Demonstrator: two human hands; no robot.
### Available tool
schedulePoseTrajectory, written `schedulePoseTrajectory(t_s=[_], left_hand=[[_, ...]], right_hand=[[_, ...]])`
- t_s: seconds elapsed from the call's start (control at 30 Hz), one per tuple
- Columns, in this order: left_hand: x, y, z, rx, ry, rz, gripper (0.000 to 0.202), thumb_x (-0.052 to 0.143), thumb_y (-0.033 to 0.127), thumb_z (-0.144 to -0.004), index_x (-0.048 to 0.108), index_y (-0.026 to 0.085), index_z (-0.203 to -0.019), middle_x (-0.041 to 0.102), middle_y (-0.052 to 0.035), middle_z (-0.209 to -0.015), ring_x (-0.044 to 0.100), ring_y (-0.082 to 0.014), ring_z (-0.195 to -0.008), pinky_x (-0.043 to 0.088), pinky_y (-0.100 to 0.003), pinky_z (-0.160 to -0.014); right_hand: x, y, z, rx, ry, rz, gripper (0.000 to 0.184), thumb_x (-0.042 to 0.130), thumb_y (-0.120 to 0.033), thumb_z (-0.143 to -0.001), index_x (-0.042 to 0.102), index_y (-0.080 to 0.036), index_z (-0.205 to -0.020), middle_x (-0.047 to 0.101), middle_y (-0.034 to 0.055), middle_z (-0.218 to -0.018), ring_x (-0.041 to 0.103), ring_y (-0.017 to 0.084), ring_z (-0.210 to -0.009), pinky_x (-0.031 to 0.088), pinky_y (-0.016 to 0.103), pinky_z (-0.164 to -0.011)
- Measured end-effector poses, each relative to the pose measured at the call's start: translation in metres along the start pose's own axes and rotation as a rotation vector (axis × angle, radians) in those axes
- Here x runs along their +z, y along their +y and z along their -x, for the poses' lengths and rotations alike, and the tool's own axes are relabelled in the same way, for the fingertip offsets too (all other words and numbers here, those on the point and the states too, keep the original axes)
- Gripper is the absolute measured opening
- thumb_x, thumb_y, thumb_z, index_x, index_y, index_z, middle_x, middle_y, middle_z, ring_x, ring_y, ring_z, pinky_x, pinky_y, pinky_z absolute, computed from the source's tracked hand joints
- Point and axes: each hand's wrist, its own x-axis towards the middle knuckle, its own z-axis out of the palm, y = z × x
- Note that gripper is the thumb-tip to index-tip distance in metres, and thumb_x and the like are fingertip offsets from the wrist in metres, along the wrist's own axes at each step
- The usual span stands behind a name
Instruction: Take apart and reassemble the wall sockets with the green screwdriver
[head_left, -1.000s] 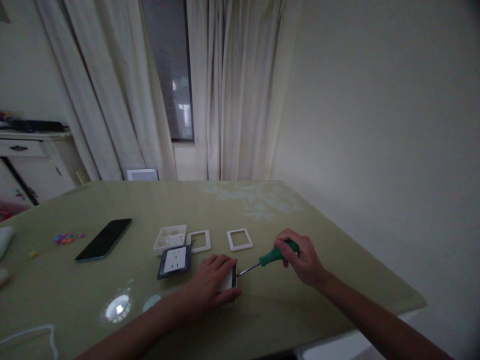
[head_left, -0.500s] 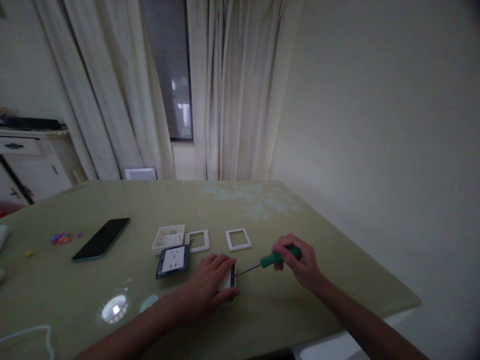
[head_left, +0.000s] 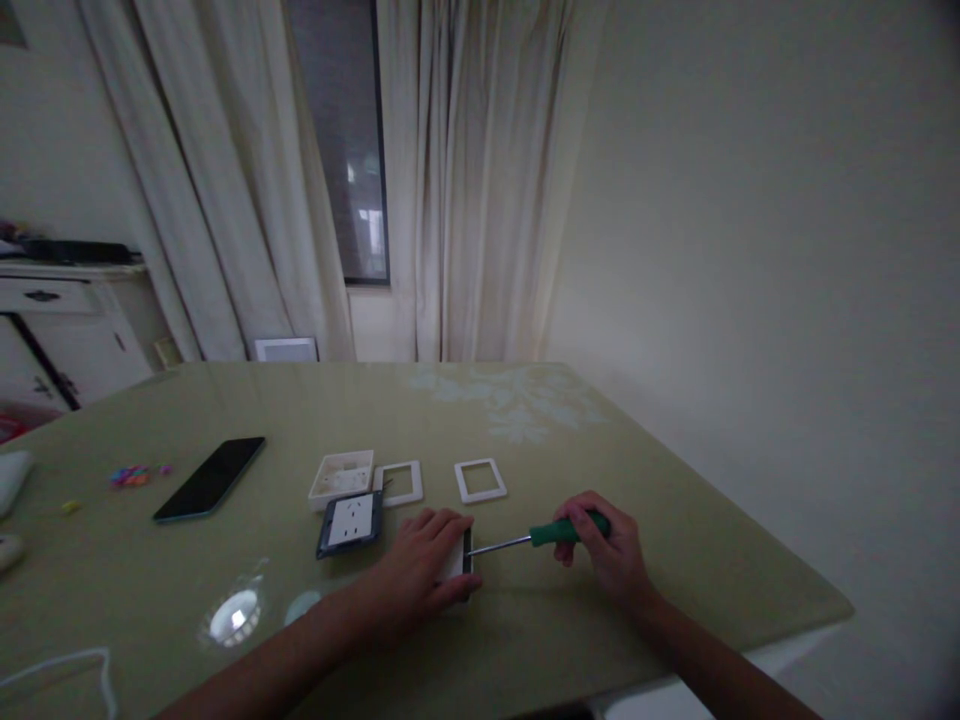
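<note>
My left hand [head_left: 420, 565] lies over a white wall socket [head_left: 458, 558] on the green table [head_left: 525, 420], fingers curled round it and pressing it down. In my right hand [head_left: 609, 553] is a green-handled screwdriver [head_left: 559, 531], held almost level. Its metal tip touches the socket's dark right edge. A second socket [head_left: 350, 522] with a dark frame lies just left of my left hand. Behind it are a white back box [head_left: 342, 474] and two white square frames [head_left: 398, 482] [head_left: 480, 479].
A black phone [head_left: 209, 478] lies to the left, with small coloured bits [head_left: 133, 475] beyond it. A white cable [head_left: 64, 668] curls at the near left corner. The table's right edge runs close to a bare wall. Curtains and a window stand behind.
My right hand has dropped lower and nearer the table, bringing the screwdriver from a slant to nearly level. Its tip stays at the socket's edge. My left hand has not moved.
</note>
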Motion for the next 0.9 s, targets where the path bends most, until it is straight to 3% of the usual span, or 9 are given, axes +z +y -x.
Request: schedulePoseTrajectory(t_s=[0.13,0.23,0.4,0.53,0.67,0.8,0.9], left_hand=[[-0.002,0.003,0.001,-0.022,-0.01,0.011,0.056,0.061,0.057,-0.105,0.055,0.023,-0.15,0.061,-0.0131,-0.149,0.054,-0.0372,-0.135,0.043,-0.057,-0.118],[-0.003,0.008,0.0,-0.031,-0.025,0.026,0.054,0.061,0.056,-0.105,0.054,0.024,-0.149,0.061,-0.0123,-0.15,0.054,-0.0369,-0.136,0.042,-0.057,-0.118],[0.0,0.018,-0.007,-0.004,-0.048,0.031,0.062,0.069,0.057,-0.101,0.05,0.024,-0.15,0.061,-0.013,-0.149,0.054,-0.0379,-0.135,0.043,-0.056,-0.116],[0.005,0.023,-0.015,0.02,-0.041,0.019,0.057,0.069,0.056,-0.101,0.053,0.024,-0.145,0.063,-0.0118,-0.145,0.056,-0.0365,-0.13,0.044,-0.054,-0.114],[0.009,0.024,-0.024,0.041,-0.026,0.008,0.052,0.072,0.055,-0.1,0.056,0.024,-0.139,0.065,-0.0105,-0.139,0.059,-0.0357,-0.127,0.046,-0.052,-0.111],[0.013,0.026,-0.03,0.051,-0.049,-0.03,0.046,0.073,0.051,-0.1,0.058,0.023,-0.133,0.066,-0.0107,-0.136,0.059,-0.0353,-0.124,0.047,-0.053,-0.108],[0.014,0.026,-0.031,0.05,-0.051,-0.056,0.044,0.074,0.048,-0.1,0.057,0.023,-0.132,0.066,-0.01,-0.136,0.059,-0.0347,-0.124,0.046,-0.053,-0.109]], right_hand=[[-0.006,-0.003,-0.008,0.076,-0.072,0.039,0.043,0.075,-0.058,-0.092,0.074,-0.017,-0.081,0.072,0.0058,-0.054,0.068,0.02,-0.042,0.058,0.028,-0.042],[-0.013,-0.014,-0.021,0.067,-0.164,0.099,0.039,0.078,-0.054,-0.09,0.074,-0.017,-0.081,0.073,0.0043,-0.056,0.068,0.018,-0.044,0.056,0.026,-0.044],[-0.019,-0.06,-0.055,0.009,-0.469,0.301,0.021,0.083,-0.039,-0.088,0.08,-0.018,-0.087,0.075,0.0024,-0.065,0.069,0.015,-0.05,0.054,0.023,-0.049],[-0.012,-0.108,-0.083,-0.285,-0.745,0.525,0.015,0.091,-0.033,-0.079,0.086,-0.026,-0.092,0.081,0.0018,-0.078,0.075,0.017,-0.067,0.057,0.025,-0.061],[0.001,-0.14,-0.097,-0.553,-0.922,0.684,0.018,0.094,-0.026,-0.076,0.087,-0.031,-0.092,0.077,-0.0037,-0.069,0.069,0.013,-0.057,0.047,0.021,-0.055],[0.018,-0.152,-0.106,-0.454,-1.198,1.004,0.008,0.084,-0.017,-0.085,0.084,-0.025,-0.088,0.075,0.0002,-0.072,0.061,0.013,-0.057,0.031,0.025,-0.055],[0.03,-0.154,-0.115,-0.361,-1.348,1.17,0.006,0.079,-0.018,-0.09,0.083,-0.022,-0.092,0.075,0.0024,-0.078,0.059,0.014,-0.063,0.028,0.026,-0.059]])
